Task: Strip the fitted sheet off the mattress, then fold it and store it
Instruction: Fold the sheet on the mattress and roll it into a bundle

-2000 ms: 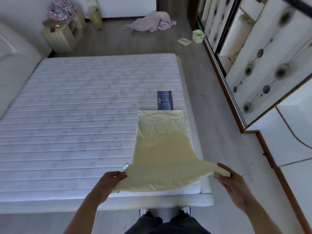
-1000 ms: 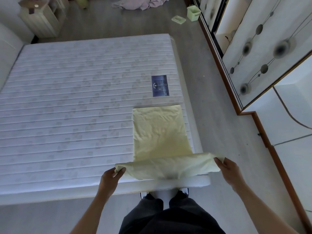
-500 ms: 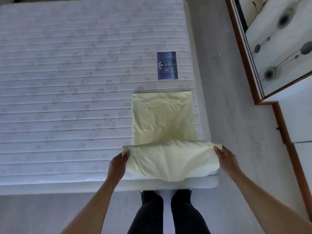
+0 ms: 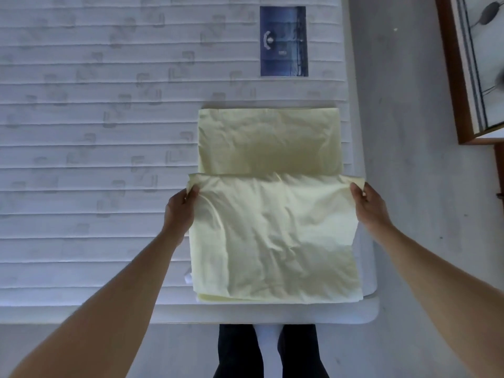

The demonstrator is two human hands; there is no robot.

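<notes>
Left hand point(image 4: 180, 207) and right hand point(image 4: 368, 204) each pinched a corner of the pale yellow fitted sheet point(image 4: 272, 214), its near half doubled over the far half. Sheet lay on the bare quilted mattress point(image 4: 81, 159) near its right edge, just below a blue label point(image 4: 283, 40). Grey floor point(image 4: 409, 186) alongside; wood-framed wardrobe door point(image 4: 463, 77) at right.

Bed: a bare white quilted mattress point(image 4: 95, 159) with stitched bands running across it and faint grey printed marks, on a white base showing at the near edge.
Label: a dark blue rectangular patch point(image 4: 283, 40) on the mattress top, near its right edge.
Sheet: a pale yellow fitted sheet point(image 4: 272, 236), partly folded, lies on the near right corner, just short of the label.
Floor: grey boards point(image 4: 403, 186) beside the bed.
</notes>
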